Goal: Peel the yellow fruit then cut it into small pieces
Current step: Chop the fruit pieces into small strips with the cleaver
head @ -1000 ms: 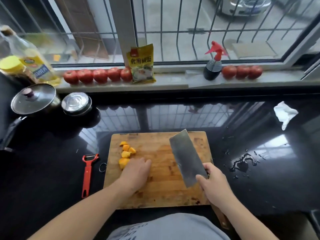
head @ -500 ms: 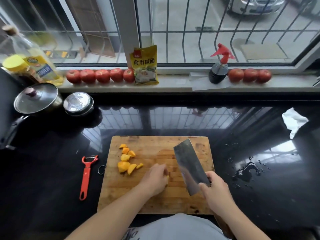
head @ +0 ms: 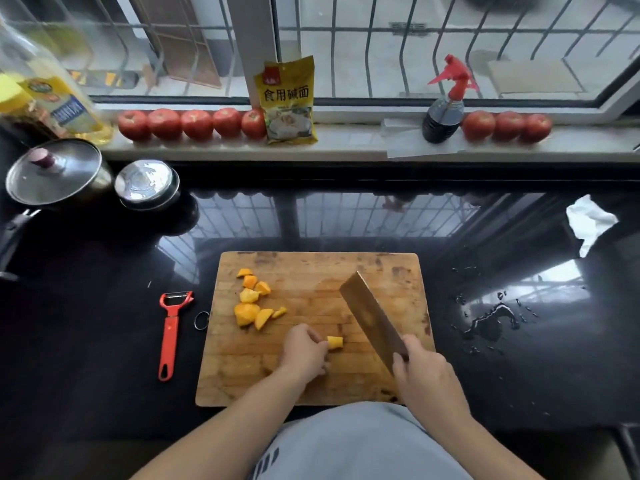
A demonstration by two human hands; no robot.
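Note:
A wooden cutting board (head: pixel 311 382) lies on the black counter in front of me. Several cut yellow fruit pieces (head: pixel 252 301) are grouped on its left part. My left hand (head: pixel 303 351) holds a small yellow fruit chunk (head: pixel 335 342) against the board near the middle. My right hand (head: pixel 424 379) grips the handle of a cleaver (head: pixel 372 318). Its broad blade is tilted, pointing up and to the left, just right of the chunk and apart from it.
A red peeler (head: pixel 171 332) lies left of the board. Two lidded pots (head: pixel 55 171) stand at the back left. Tomatoes (head: pixel 187 124), a yellow packet (head: pixel 289 102) and a spray bottle (head: pixel 445 109) line the sill. Water drops (head: pixel 491 317) and a crumpled tissue (head: pixel 590 221) are on the right.
My left hand left the pile of cut pieces and moved right to the board's middle, now holding one chunk. The cleaver stayed raised on the right, shifting little.

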